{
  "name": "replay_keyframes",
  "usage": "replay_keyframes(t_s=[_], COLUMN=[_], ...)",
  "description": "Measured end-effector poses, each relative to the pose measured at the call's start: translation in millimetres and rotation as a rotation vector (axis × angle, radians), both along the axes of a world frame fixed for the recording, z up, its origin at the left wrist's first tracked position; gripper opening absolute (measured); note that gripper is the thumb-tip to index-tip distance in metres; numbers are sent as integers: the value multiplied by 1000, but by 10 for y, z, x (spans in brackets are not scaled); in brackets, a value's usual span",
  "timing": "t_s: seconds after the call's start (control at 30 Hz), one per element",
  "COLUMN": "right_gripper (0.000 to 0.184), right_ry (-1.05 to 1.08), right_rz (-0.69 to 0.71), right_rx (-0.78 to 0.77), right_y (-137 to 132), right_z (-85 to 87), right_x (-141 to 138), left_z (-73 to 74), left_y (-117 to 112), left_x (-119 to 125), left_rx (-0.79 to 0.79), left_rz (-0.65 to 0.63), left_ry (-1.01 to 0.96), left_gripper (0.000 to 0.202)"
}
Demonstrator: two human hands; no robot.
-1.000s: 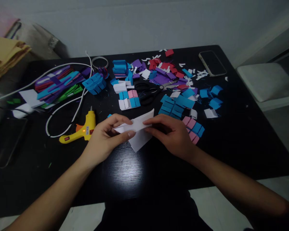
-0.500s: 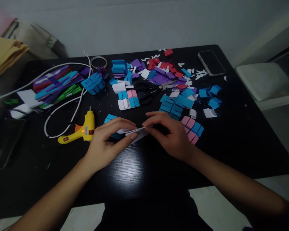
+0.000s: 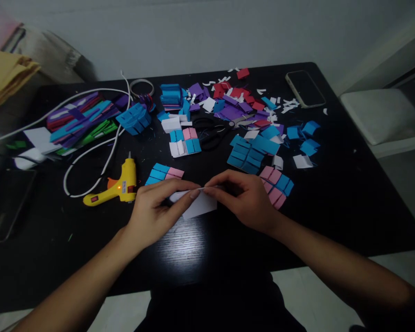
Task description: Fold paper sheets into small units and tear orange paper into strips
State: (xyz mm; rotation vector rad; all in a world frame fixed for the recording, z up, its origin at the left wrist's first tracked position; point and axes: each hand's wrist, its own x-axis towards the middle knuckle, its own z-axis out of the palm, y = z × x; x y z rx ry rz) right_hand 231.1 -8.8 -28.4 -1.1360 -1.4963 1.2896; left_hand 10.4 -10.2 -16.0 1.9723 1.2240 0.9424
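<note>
As I see it, near the table's (image 3: 332, 207) front edge:
Left hand (image 3: 152, 214): fingers clamped on white paper (image 3: 198, 206).
Right hand (image 3: 244, 200): fingertips pinching the same paper.

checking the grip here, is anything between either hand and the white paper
Nothing visible stands between them. The left hand and the right hand both pinch the white paper along its top edge. The yellow glue gun lies off to the left, and the blue and pink folded piece lies just beyond the left hand's fingers.
</note>
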Motion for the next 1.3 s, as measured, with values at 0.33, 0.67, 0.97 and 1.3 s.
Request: replay_keyframes(t_s=[0.33, 0.67, 0.97, 1.3], right_gripper=[17, 8, 5, 12], right_ry=[82, 27, 40, -6], right_rz=[-26, -14, 1, 115], right_rx=[-49, 38, -5, -11], right_y=[31, -4, 58, 31], right_z=[3, -10, -8, -5], right_x=[5, -15, 39, 17], left_z=[4, -30, -18, -32], left_y=[-4, -4, 36, 1], left_x=[-13, -10, -55, 10], left_rx=[-10, 65, -58, -28], left_rz=[98, 1, 131, 42], left_ry=[-31, -24, -33, 0], left_gripper=[7, 11, 7, 7])
